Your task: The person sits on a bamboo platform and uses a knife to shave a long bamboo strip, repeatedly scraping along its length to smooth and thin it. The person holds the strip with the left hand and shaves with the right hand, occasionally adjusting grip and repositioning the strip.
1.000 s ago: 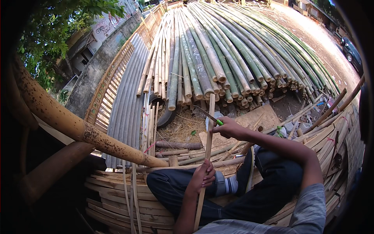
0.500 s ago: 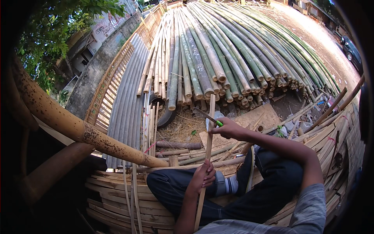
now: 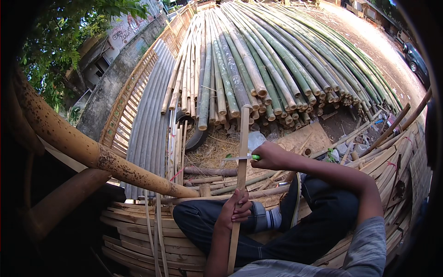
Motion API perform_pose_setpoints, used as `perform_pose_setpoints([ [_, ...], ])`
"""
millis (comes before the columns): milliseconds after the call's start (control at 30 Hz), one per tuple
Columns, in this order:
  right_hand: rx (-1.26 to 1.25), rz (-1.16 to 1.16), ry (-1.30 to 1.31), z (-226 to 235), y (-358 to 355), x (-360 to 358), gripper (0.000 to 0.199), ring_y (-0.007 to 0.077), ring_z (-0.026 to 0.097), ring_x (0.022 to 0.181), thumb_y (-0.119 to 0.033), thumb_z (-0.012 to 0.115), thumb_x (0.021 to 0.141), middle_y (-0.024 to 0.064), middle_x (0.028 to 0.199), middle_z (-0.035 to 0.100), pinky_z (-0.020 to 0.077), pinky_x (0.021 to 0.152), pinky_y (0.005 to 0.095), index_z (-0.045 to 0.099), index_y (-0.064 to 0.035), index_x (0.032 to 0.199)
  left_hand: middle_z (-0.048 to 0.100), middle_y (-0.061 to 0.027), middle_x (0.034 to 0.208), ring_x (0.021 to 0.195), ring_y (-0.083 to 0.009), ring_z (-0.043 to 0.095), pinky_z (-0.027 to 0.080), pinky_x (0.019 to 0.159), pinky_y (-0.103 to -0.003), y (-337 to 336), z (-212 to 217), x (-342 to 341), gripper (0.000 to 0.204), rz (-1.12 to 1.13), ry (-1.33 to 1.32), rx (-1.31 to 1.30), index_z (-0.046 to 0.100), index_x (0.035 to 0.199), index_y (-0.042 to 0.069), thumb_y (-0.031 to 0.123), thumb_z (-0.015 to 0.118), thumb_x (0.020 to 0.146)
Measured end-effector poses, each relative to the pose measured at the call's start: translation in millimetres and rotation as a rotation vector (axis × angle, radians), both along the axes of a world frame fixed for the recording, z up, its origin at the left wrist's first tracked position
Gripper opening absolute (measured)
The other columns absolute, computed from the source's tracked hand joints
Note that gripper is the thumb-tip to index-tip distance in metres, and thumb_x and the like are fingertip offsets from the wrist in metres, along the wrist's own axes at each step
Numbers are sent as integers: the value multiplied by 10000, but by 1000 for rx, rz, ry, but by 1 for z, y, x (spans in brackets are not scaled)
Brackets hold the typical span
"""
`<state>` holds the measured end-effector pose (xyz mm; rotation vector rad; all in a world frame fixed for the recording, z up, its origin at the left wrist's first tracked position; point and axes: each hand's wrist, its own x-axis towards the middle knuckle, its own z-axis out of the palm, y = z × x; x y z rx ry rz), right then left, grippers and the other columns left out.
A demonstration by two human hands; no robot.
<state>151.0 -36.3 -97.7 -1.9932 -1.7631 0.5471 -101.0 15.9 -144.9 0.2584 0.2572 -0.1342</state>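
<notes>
A: Largest item first, please.

B: The pile of bamboo poles point(image 3: 272, 60), cut ends facing us. I take every position from it. Corrugated sheeting point(image 3: 150, 115) lies along its left side. A thick spotted pole point(image 3: 122, 159) slants across on its near side, to the left. Split lengths point(image 3: 143, 231) are stacked left of the pile's middle and nearer to us.

A: And the workpiece?

B: A bamboo strip point(image 3: 241, 174), on the near side of the pile, close to upright with a slight lean. Its top lines up with the pile's cut ends from here.

A: State of the fingers?

B: The left hand point(image 3: 234, 211), well apart from the pile, has its fingers wrapped round the strip's lower part. The right hand point(image 3: 272, 156), closer to the pile, is clenched on the green handle of a knife point(image 3: 255, 157). The blade lies crosswise at the strip; whether it bites, I cannot tell.

A: Your advice on the stroke?

B: In my judgement: a shallow blade angle, light even pressure, a strip kept from twisting. Any stroke away from the pile should stop well short of the left fingers.
</notes>
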Motion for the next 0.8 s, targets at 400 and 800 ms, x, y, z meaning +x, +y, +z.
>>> perform_pose_setpoints([
  [400, 165, -104, -216, -5, 8, -2, 209, 417, 621, 646, -193, 579, 744, 239, 632, 601, 500, 622, 499, 643, -16, 654, 255, 46, 509, 341, -24, 193, 169, 289, -170, -12, 12, 5, 449, 39, 84, 251, 345, 772, 133, 519, 346, 999],
  [800, 263, -528, 170, -11, -19, 78, 321, 261, 508, 499, -231, 594, 823, 201, 557, 519, 407, 535, 421, 585, 70, 711, 274, 50, 505, 339, -21, 203, 185, 292, -158, -30, 9, 2, 461, -72, -6, 58, 358, 765, 121, 525, 360, 989],
])
